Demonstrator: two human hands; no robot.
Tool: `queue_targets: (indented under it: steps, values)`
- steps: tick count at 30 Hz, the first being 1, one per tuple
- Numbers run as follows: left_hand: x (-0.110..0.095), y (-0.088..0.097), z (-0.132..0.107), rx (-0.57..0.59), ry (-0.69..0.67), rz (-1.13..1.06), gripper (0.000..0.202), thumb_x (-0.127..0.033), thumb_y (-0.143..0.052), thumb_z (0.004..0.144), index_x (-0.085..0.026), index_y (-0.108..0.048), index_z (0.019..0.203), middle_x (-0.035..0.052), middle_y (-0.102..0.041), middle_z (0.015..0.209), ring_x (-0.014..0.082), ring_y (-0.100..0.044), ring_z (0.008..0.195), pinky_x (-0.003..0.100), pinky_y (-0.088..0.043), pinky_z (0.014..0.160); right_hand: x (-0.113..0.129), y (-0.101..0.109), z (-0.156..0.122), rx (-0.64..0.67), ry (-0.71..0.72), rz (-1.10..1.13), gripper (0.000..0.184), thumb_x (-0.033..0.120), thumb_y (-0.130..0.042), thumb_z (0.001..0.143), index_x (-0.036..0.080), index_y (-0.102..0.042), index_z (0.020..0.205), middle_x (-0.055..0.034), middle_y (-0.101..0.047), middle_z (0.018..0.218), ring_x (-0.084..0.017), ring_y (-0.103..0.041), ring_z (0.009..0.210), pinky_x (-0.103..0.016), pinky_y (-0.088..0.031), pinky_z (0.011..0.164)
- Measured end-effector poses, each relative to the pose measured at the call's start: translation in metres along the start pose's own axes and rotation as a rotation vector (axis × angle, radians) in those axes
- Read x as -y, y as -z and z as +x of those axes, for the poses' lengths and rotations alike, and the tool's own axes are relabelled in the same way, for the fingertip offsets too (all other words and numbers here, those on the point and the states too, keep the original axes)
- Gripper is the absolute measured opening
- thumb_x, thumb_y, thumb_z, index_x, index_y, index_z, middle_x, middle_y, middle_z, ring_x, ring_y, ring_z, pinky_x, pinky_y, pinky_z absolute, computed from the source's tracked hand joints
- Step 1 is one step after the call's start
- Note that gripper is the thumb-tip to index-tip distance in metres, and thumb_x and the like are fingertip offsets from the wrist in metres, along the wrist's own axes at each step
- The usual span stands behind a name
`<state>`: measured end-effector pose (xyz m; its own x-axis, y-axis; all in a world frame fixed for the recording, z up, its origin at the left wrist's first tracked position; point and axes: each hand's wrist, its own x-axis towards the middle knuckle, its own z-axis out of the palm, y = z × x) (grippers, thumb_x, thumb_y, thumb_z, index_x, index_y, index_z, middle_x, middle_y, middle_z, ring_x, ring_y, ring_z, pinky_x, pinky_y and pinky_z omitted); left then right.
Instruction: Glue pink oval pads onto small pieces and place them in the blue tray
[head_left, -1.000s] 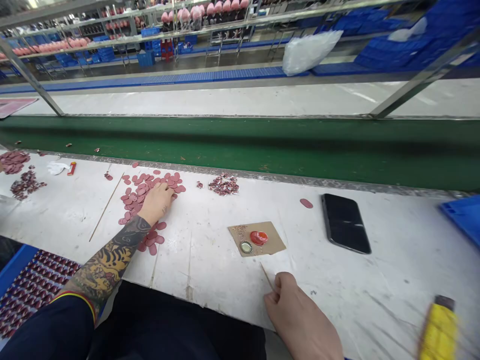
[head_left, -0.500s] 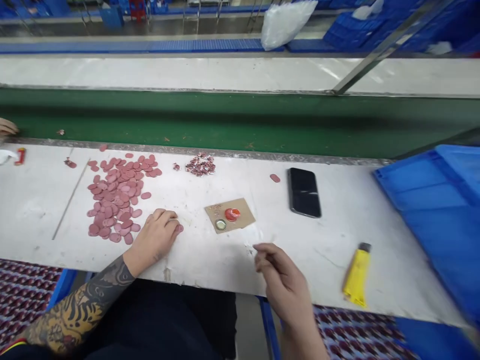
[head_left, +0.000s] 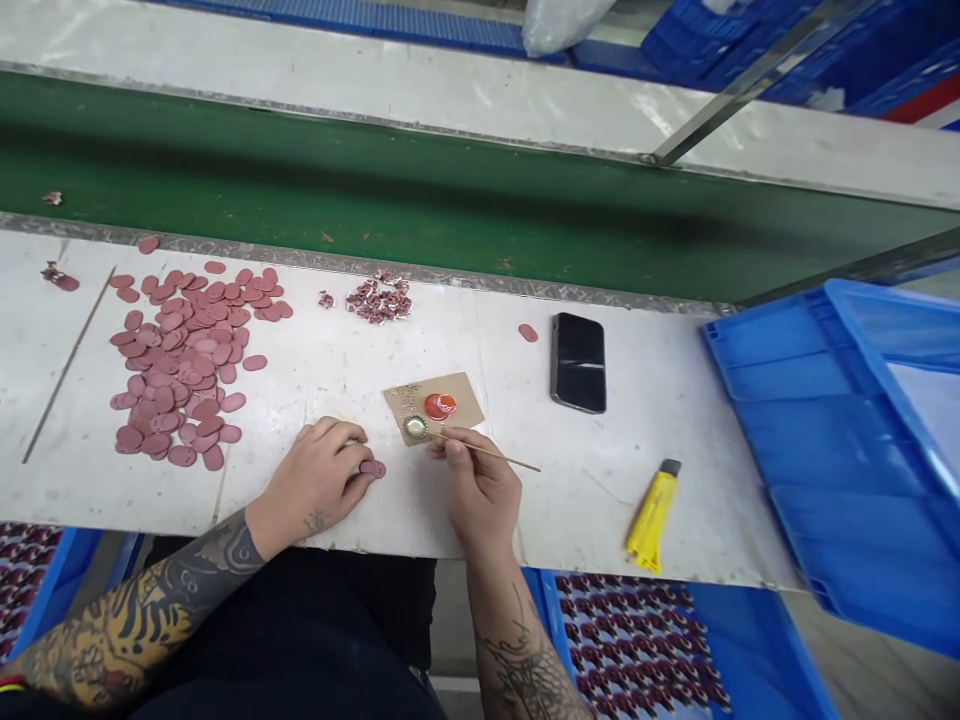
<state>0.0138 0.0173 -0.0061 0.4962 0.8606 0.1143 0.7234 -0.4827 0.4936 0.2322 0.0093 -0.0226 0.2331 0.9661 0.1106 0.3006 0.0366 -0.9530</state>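
My left hand (head_left: pixel 319 475) rests on the white table, its fingers closed on a pink oval piece (head_left: pixel 373 468) whose end sticks out past the fingertips. In my right hand (head_left: pixel 480 485) a thin wooden stick (head_left: pixel 504 457) is pinched, its tip beside a bottle cap (head_left: pixel 415 427) with pale content. That cap sits on a brown cardboard piece (head_left: pixel 465 392), along with a glossy red-orange blob (head_left: pixel 439 405) and tiny bits. Left of my left hand lies a spread pile of pink oval pieces (head_left: pixel 187 370). Behind the cardboard is a small heap of shiny reddish bits (head_left: pixel 379 297).
A black phone (head_left: pixel 578 362) and a single pink oval (head_left: pixel 528 332) lie right of the cardboard. Nearer me is a yellow-handled tool (head_left: pixel 654 518). A blue crate (head_left: pixel 810 430) borders the right side. Below the table, a blue tray (head_left: pixel 637 640) holds rows of dark red pieces.
My right hand has moved left and forward to the cardboard, bringing the stick to the bottle cap. My left hand stays closed on the pink oval. The view has shifted downward and right.
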Motion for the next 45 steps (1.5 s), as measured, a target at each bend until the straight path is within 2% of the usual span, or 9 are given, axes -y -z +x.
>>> queue_targets:
  steps: [2,7,13,18,28,32,38,41,45]
  values:
    - [0.000,0.000,0.001,0.005,-0.006,0.002,0.014,-0.030,-0.057,0.095,-0.021,-0.066,0.094,0.0075,-0.064,0.113,0.0249,-0.056,0.104,0.042,-0.045,0.083,-0.001,-0.004,0.002,-0.012,-0.005,-0.079,0.023,0.038,-0.057,0.096,0.019,-0.070,0.098,-0.0040,-0.072,0.085,-0.017,-0.066,0.073,-0.033,-0.054,0.072]
    - [-0.001,0.003,0.002,0.045,-0.021,0.024,0.017,-0.032,-0.061,0.091,-0.022,-0.064,0.104,0.0073,-0.063,0.115,0.0265,-0.055,0.104,0.044,-0.044,0.082,-0.004,-0.007,0.002,-0.024,0.023,-0.307,0.019,0.034,-0.055,0.096,0.019,-0.066,0.098,-0.0042,-0.074,0.087,-0.019,-0.068,0.075,-0.032,-0.052,0.071]
    - [-0.001,0.001,0.003,0.034,-0.025,0.049,0.013,-0.031,-0.058,0.092,-0.021,-0.064,0.098,0.0073,-0.063,0.114,0.0260,-0.055,0.103,0.043,-0.043,0.081,-0.002,-0.007,0.004,0.012,0.060,-0.369,0.018,0.033,-0.052,0.097,0.019,-0.065,0.096,-0.0053,-0.074,0.090,-0.020,-0.068,0.079,-0.031,-0.053,0.074]
    - [-0.002,0.001,0.004,0.040,-0.022,0.027,0.017,-0.033,-0.054,0.096,-0.020,-0.065,0.095,0.0076,-0.063,0.114,0.0254,-0.055,0.103,0.042,-0.043,0.081,-0.001,-0.008,0.005,0.015,0.100,-0.439,0.018,0.031,-0.052,0.096,0.020,-0.065,0.096,-0.0053,-0.074,0.089,-0.020,-0.069,0.077,-0.031,-0.054,0.072]
    - [-0.001,0.003,0.004,0.035,-0.030,0.009,0.016,-0.032,-0.055,0.096,-0.022,-0.067,0.094,0.0065,-0.063,0.113,0.0249,-0.054,0.103,0.042,-0.043,0.080,-0.001,-0.009,0.007,0.006,0.155,-0.412,0.012,0.026,-0.054,0.095,0.020,-0.065,0.094,-0.0039,-0.074,0.087,-0.019,-0.069,0.077,-0.031,-0.054,0.070]
    - [-0.002,0.003,0.005,0.046,-0.020,0.015,0.014,-0.031,-0.056,0.095,-0.022,-0.067,0.095,0.0057,-0.064,0.112,0.0244,-0.054,0.102,0.042,-0.042,0.080,0.004,-0.004,-0.005,-0.007,0.179,-0.317,0.009,0.023,-0.056,0.095,0.021,-0.065,0.096,-0.0026,-0.072,0.087,-0.018,-0.069,0.077,-0.030,-0.054,0.070]
    - [-0.001,0.003,0.004,0.059,-0.024,0.026,0.014,-0.032,-0.056,0.095,-0.022,-0.065,0.097,0.0059,-0.062,0.116,0.0258,-0.053,0.107,0.043,-0.043,0.083,0.016,-0.012,-0.030,0.223,0.183,-0.180,0.014,0.016,-0.057,0.095,0.024,-0.064,0.103,-0.0002,-0.071,0.090,-0.015,-0.069,0.081,-0.027,-0.055,0.073]
    - [-0.001,0.003,0.004,0.074,-0.019,0.037,0.013,-0.031,-0.057,0.094,-0.021,-0.065,0.098,0.0059,-0.062,0.117,0.0260,-0.053,0.108,0.043,-0.043,0.083,0.017,-0.020,-0.030,0.266,0.221,-0.201,0.017,0.013,-0.054,0.095,0.025,-0.064,0.101,0.0009,-0.073,0.090,-0.015,-0.069,0.083,-0.026,-0.056,0.075]
    - [-0.001,0.003,0.005,0.077,-0.019,0.031,0.014,-0.032,-0.055,0.095,-0.021,-0.064,0.097,0.0059,-0.062,0.117,0.0261,-0.053,0.107,0.043,-0.043,0.082,0.017,-0.024,-0.025,0.258,0.253,-0.253,0.016,0.012,-0.054,0.095,0.024,-0.063,0.099,0.0007,-0.073,0.089,-0.014,-0.069,0.081,-0.025,-0.056,0.075]
